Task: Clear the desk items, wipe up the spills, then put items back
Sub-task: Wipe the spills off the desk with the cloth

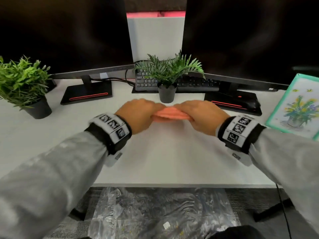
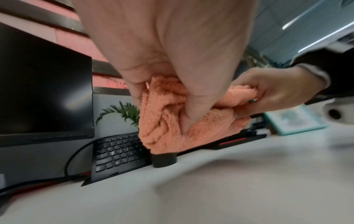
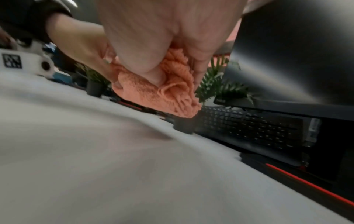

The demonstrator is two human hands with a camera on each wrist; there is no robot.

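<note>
An orange fluffy cloth [image 1: 170, 114] is bunched between both hands, held a little above the white desk [image 1: 155, 157]. My left hand [image 1: 138, 114] grips its left end, fingers curled into the folds of the cloth [image 2: 168, 121]. My right hand [image 1: 200, 116] grips the right end of the cloth [image 3: 168, 91] the same way. A small potted palm [image 1: 167, 78] in a black pot stands just behind the hands. A second potted plant [image 1: 22, 85] stands at the far left. A flower picture with a green border [image 1: 298, 107] lies at the right.
Two dark monitors [image 1: 65, 35] [image 1: 250, 37] on black stands with red stripes line the back. A black keyboard [image 1: 177, 81] lies propped between them, with a black mouse [image 1: 250, 103] on the right stand. Crinkled plastic [image 1: 160, 211] covers the floor beneath the desk's front edge.
</note>
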